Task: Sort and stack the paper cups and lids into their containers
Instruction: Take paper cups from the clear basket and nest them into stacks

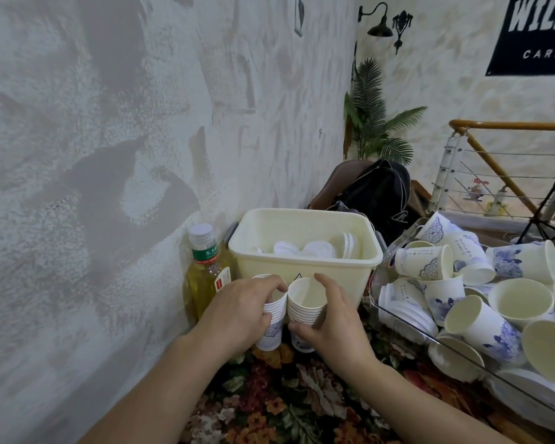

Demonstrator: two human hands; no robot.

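Two stacks of white paper cups with blue print stand side by side on the floral cloth, in front of a cream tub (305,274). My left hand (244,310) grips the left stack (274,310) from the side and top. My right hand (329,318) holds the right stack (305,304), thumb low on its front, fingers round its right side. The tub holds several white lids (314,249). At the right, a clear tray (407,322) is heaped with loose cups (481,328) and lids (407,315).
A bottle of yellow drink (205,270) stands against the plaster wall, left of the tub. A black backpack (378,193) lies behind the tub, with a potted palm (375,123) further back. A stair railing (500,168) runs at the right.
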